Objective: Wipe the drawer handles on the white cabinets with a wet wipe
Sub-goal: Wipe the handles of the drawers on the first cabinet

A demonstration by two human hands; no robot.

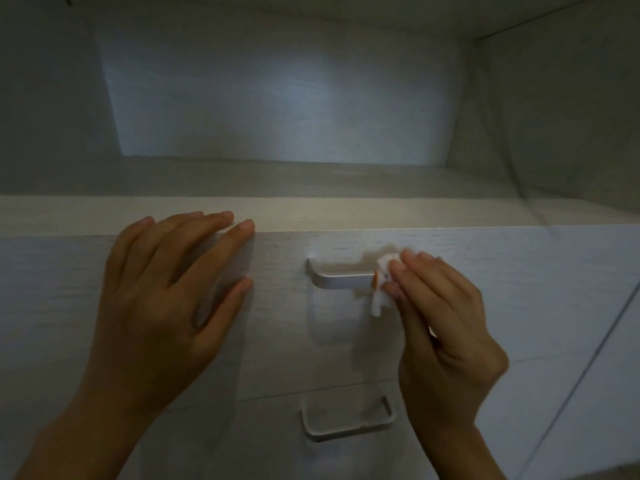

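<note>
At handle's (341,278) right end: crumpled white wipe (382,284).

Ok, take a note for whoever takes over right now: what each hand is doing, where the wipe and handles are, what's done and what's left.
Left hand: lies flat on the top drawer front, fingers straight, fingertips at its upper edge.
Right hand: pinches the wet wipe against the right end of the upper handle.
Lower handle: on the drawer below, nothing touching it.
Done: the upper handle is being wiped; how much of it is clean cannot be told.
Left: finish the upper handle, then wipe the lower handle.
</note>
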